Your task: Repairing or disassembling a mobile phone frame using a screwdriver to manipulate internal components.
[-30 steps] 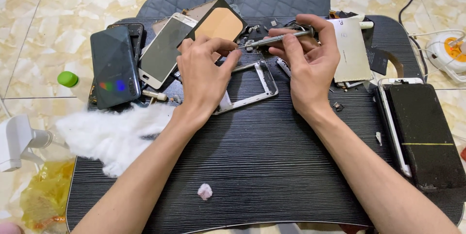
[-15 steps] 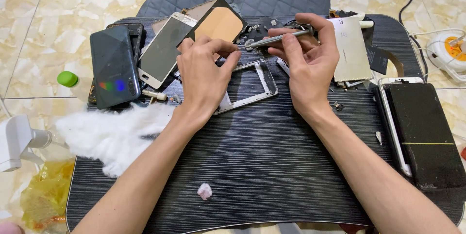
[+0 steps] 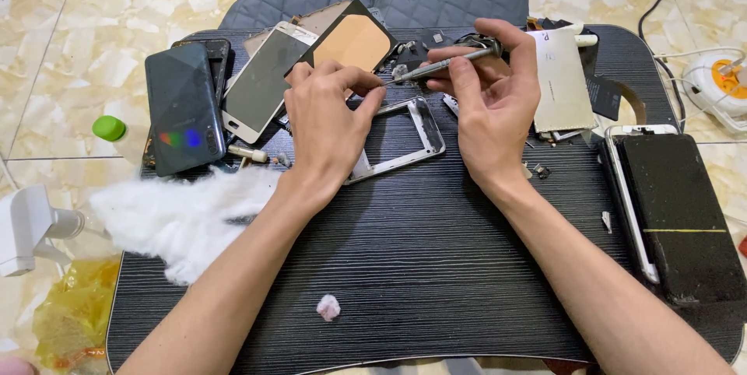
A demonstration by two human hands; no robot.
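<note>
Both forearms reached forward, converging. Left hand [image 3: 328,122] lay palm-down, fingers curled, thumb extended toward the right hand [image 3: 490,103]. Right hand was held edge-up, fingers flexed in a pinch grip, wrist slightly cocked, just beside the left.

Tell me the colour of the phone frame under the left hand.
Silver-grey metal frame, seen in the head view.

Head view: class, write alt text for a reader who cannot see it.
A person's right hand holds a thin screwdriver while the left hand rests on a silver phone frame on a black table, among dismantled phones and white cotton.
</note>
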